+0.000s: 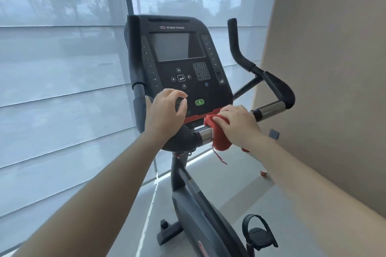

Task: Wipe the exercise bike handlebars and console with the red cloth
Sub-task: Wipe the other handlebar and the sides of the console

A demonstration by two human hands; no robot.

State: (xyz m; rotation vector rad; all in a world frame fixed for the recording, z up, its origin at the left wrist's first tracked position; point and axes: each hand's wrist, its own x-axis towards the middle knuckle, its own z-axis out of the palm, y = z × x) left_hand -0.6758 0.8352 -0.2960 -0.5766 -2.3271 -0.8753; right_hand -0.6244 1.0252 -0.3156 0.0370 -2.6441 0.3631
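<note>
Pressing red cloth (217,131) on handlebar (205,133), right hand (240,125)

Two bare forearms reach in from the bottom edge, with no sleeve in view on either arm. The left hand (165,110) and the right hand (240,125) are both bare and ungloved, with short, plain fingernails. No ring, watch, bracelet or strap shows on the fingers or wrists
</note>
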